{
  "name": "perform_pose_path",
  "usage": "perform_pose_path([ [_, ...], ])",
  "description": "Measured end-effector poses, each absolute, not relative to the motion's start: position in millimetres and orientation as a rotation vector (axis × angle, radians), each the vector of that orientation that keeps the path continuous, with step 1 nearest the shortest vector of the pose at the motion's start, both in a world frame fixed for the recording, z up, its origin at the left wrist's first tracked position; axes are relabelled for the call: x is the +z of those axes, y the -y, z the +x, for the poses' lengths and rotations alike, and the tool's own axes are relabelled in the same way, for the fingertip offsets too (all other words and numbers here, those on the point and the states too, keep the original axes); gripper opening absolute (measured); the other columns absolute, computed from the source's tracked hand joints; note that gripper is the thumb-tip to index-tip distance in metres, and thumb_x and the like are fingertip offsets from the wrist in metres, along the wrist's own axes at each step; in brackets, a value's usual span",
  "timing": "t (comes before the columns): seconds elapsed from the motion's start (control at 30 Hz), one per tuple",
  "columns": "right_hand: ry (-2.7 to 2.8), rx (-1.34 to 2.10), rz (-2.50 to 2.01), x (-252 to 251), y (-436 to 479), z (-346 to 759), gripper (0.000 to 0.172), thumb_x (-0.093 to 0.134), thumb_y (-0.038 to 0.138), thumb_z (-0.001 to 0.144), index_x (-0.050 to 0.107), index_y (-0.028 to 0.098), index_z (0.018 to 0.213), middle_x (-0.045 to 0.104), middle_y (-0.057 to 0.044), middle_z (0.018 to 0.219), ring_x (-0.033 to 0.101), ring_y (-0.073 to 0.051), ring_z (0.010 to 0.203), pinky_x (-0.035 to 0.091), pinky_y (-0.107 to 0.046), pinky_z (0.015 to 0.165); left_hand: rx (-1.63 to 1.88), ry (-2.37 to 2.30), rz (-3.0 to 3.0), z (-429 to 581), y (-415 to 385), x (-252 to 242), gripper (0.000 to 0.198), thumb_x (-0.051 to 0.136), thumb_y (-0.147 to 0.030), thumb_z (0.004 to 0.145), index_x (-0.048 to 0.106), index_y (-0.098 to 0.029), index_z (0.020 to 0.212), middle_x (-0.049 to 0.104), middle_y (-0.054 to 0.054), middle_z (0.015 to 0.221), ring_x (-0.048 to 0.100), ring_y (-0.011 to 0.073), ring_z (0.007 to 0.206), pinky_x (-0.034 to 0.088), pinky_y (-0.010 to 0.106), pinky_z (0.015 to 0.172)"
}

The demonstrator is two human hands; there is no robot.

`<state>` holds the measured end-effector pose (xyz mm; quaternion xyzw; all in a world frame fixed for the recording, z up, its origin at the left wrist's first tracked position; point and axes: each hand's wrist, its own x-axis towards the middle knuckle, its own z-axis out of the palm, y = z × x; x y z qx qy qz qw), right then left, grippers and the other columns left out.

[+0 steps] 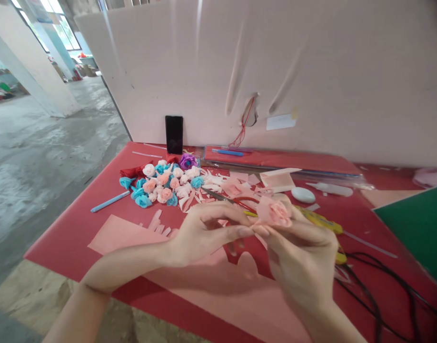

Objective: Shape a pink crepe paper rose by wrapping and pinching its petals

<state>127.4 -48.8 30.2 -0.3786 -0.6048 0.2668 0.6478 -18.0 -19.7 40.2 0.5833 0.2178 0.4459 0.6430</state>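
A pink paper rose (278, 212) is held up over the table, its curled petals facing up and to the right. My right hand (304, 252) pinches it near its base with thumb and fingers. From the left, my left hand (207, 233) reaches in, its thumb and forefinger pressed together at the rose's lower left edge. Behind the hands lies a pair of scissors (218, 194) with red handles, partly covered. A large pink paper sheet (218, 286) stretches beneath both hands, with curved cut-outs along one edge.
Finished paper roses (164, 194) in white, pink and blue lie heaped at the left, beside paper scraps (218, 183). A phone (174, 135) leans on the white board (204, 71). A yellow glue gun (320, 221) with black cable (375, 300) and a white oval object (303, 194) are at the right.
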Motion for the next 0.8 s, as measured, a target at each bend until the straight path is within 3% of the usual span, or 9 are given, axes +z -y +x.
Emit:
perform_pose_path([
  [0.27,1.501,0.619,-0.752,33.5,45.1,129.2,0.016,0.070,0.020,0.080,0.075,0.035,0.083,0.051,0.002,0.063,0.044,-0.014,0.065,0.039,-0.028,0.054,1.038,-0.417,1.521,-23.5,17.2,48.9,0.031,0.068,-0.039,0.080,0.067,-0.012,0.064,0.063,0.003,0.063,0.056,0.0062,0.046,0.048,0.015,0.040],
  [0.43,1.611,0.593,-0.643,40.9,43.0,132.6,0.014,0.066,0.022,0.083,0.074,0.032,0.077,0.053,0.002,0.058,0.045,-0.016,0.062,0.041,-0.030,0.054,0.858,-0.275,1.362,-26.0,16.2,48.2,0.030,0.069,-0.039,0.078,0.069,-0.013,0.063,0.061,0.001,0.062,0.056,0.0067,0.049,0.051,0.017,0.045],
  [0.67,1.502,0.501,-0.678,32.8,45.0,137.8,0.014,0.070,0.020,0.080,0.076,0.032,0.082,0.058,0.002,0.062,0.051,-0.014,0.062,0.045,-0.030,0.055,0.730,-0.450,1.267,-23.6,14.0,50.8,0.011,0.075,-0.023,0.068,0.071,-0.014,0.067,0.067,0.001,0.071,0.062,0.0083,0.060,0.055,0.019,0.059],
  [0.8,1.292,0.476,-0.772,29.0,44.9,142.6,0.022,0.071,0.019,0.079,0.075,0.040,0.084,0.064,0.003,0.063,0.054,-0.013,0.055,0.041,-0.028,0.045,0.775,-0.517,1.539,-22.7,13.1,47.4,0.011,0.067,-0.023,0.075,0.073,-0.014,0.077,0.073,0.006,0.080,0.065,0.0134,0.073,0.054,0.020,0.061],
])
